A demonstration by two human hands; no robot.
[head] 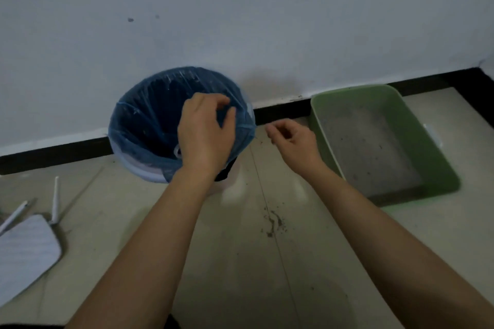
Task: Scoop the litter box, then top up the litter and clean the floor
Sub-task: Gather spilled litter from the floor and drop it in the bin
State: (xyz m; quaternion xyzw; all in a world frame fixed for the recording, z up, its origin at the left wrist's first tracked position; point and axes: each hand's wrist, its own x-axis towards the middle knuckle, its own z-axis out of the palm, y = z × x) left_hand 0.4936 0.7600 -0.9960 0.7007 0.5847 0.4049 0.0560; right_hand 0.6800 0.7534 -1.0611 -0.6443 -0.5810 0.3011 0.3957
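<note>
A white bin lined with a blue plastic bag (144, 120) stands against the wall. My left hand (205, 131) reaches over its right rim, thumb and fingers pinching the bag's edge. My right hand (291, 139) hovers just right of the bin above the floor, fingers loosely curled, and I see nothing in it. The green litter box (438, 168) sits on the right by the wall, holding grey litter (371, 147). Scattered litter grains (274, 223) lie on the beige floor between my forearms.
A flat mop head (24, 251) with white handle parts (54, 200) lies on the floor at the lower left. A black skirting strip (53, 152) runs along the white wall. A tile joint (283, 256) crosses the floor.
</note>
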